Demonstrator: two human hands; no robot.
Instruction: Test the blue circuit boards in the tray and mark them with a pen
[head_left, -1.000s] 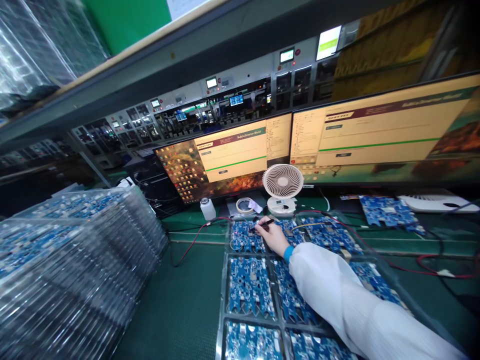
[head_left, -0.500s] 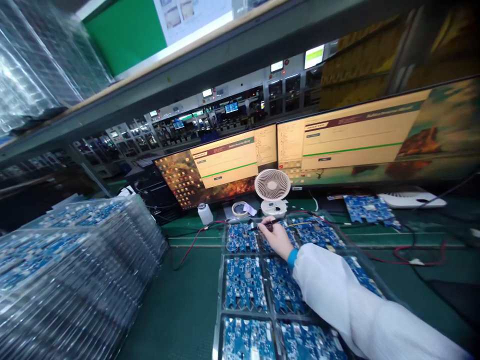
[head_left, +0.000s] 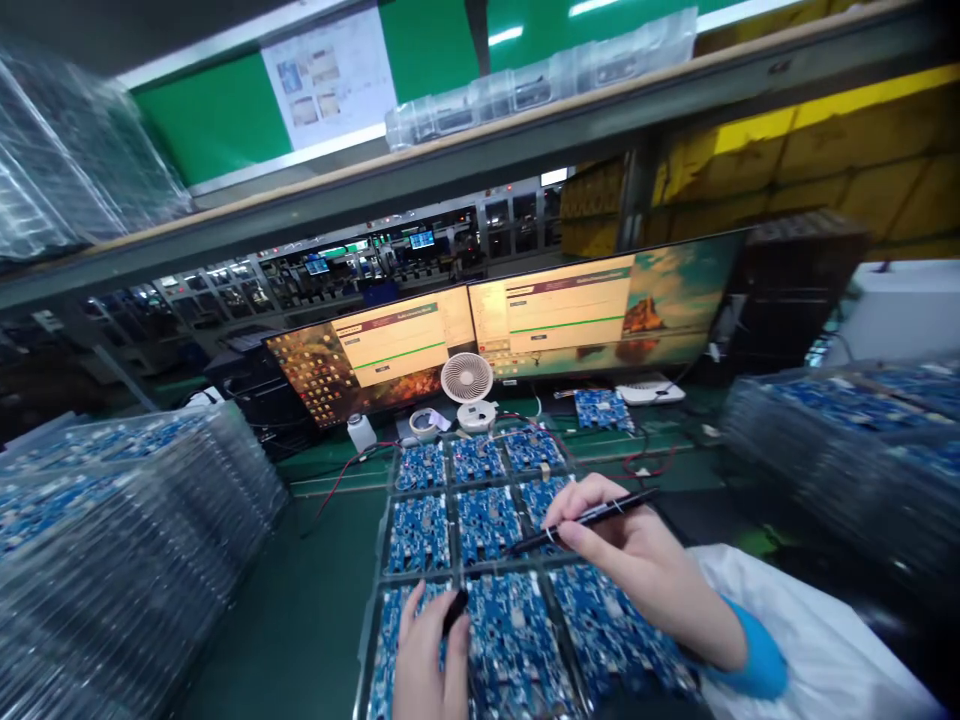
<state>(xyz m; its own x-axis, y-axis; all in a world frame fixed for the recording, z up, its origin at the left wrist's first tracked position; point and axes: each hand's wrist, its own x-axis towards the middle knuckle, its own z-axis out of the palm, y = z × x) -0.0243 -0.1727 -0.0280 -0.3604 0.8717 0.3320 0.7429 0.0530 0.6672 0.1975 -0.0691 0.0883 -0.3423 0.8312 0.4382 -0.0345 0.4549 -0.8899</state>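
Probing of the boards was the step I judged to be in hand at this moment. I noted the right hand closed in a pen grip around a thin black probe, its tip angled down to the left and resting on, or just above, a blue circuit board in the middle row of the clear tray. I noted the left hand at the near edge of the tray, fingers curled about a second short black probe, tip touching the board of the near row. Red leads ran off to the left. Stacks of loaded trays stood well apart on the left, and two monitors faced the station beyond a small fan. My judgement: the next move called for steady placement of both tips on the correct contact points; a slip across neighbouring pads was the risk.
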